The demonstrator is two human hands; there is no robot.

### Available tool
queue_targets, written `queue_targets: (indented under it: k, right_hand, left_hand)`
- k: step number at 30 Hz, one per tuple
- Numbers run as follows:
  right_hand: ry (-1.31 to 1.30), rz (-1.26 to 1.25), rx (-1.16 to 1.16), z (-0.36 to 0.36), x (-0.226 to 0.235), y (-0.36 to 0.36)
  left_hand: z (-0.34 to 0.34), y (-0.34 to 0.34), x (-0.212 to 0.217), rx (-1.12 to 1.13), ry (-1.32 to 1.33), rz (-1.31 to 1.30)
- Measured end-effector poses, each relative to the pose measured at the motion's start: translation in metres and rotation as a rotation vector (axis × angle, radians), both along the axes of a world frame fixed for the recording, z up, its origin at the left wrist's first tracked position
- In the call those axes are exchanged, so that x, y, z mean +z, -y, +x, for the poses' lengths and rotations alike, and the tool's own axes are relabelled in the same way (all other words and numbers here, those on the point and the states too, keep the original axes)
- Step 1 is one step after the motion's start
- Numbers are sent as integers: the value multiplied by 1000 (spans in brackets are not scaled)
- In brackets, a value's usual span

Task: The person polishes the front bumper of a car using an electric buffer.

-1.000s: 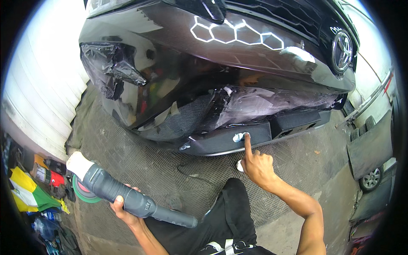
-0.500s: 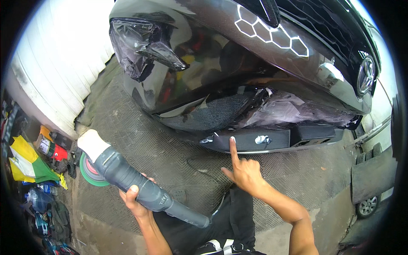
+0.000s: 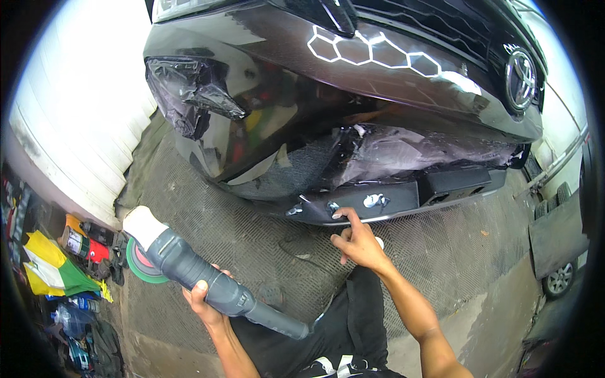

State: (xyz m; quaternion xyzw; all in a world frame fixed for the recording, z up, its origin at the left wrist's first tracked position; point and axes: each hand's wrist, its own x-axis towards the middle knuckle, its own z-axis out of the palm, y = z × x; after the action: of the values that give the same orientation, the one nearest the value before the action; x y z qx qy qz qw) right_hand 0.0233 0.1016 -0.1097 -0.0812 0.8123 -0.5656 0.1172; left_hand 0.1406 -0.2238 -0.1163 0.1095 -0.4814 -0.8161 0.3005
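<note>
My left hand (image 3: 207,301) grips the body of a dark grey polisher (image 3: 201,275) with a white head cover. Its green and pink round pad (image 3: 145,264) faces left, away from the car. My right hand (image 3: 360,244) is raised at the lower edge of a dark car bumper (image 3: 397,195). The bent index finger is at the black trim, beside a small white smear of paste (image 3: 332,206); the other fingers are loosely curled and apart. More white paste (image 3: 376,200) lies to its right, another dab to its left. A small white spot shows at the right hand's edge.
Crumpled plastic film (image 3: 195,91) covers the car's left front corner, and more film (image 3: 416,154) the lower opening. A white shutter (image 3: 75,107) stands at left. Bottles, cans and a yellow-green cloth (image 3: 57,264) line the left side. A cord lies on the textured floor mat.
My right index finger has gone from straight to bent, and a new white smear shows on the trim by its tip. The view has shifted slightly; my left hand still holds the polisher.
</note>
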Motion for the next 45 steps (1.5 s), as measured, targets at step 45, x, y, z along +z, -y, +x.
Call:
queue_targets:
  k: [45]
  right_hand:
    - [-285, -167, -786, 290, 162, -114]
  left_hand:
    - [-28, -394, 183, -1264, -401, 6]
